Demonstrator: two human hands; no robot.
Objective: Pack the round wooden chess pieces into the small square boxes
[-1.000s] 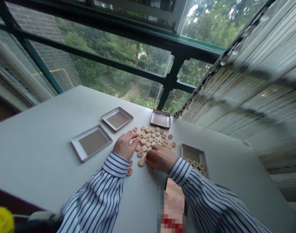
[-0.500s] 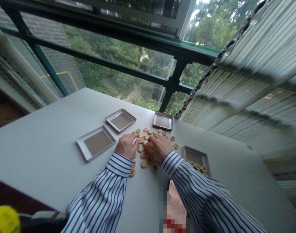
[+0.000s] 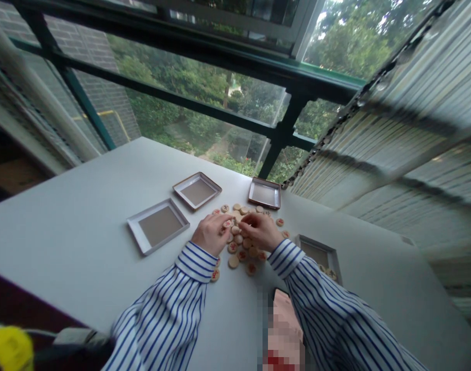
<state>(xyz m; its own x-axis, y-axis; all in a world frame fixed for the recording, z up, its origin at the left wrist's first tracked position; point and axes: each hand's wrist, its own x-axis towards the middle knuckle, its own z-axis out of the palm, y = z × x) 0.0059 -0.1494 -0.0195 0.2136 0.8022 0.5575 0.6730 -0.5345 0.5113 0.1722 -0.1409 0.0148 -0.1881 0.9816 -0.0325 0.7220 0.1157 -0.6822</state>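
Several round wooden Chinese chess pieces (image 3: 233, 262), some with red characters and some plain side up, lie in a loose cluster on the white table. At the left of the cluster my left hand (image 3: 211, 233) is closed, with a red-marked Chinese chess piece (image 3: 228, 224) between its thumb and fingers. Facing it from the right, my right hand (image 3: 263, 232) has its thumb and fingertips pinched together just above the pieces. What lies in that pinch is too small to make out. Both sets of fingertips are close together, and the hands cover part of the cluster.
Two shallow open boxes, a pale one (image 3: 132, 231) and a brown-rimmed one (image 3: 216, 191), lie left of the pieces. Another brown-rimmed box (image 3: 277, 200) is behind. At right, a box (image 3: 338, 268) holds some pieces, partly behind my sleeve. A phone (image 3: 284, 304) lies near my right forearm.
The view has shifted slightly, moving the scene to the right. My right hand's fingers have risen from among the pieces into a pinch, nearer my left fingertips.
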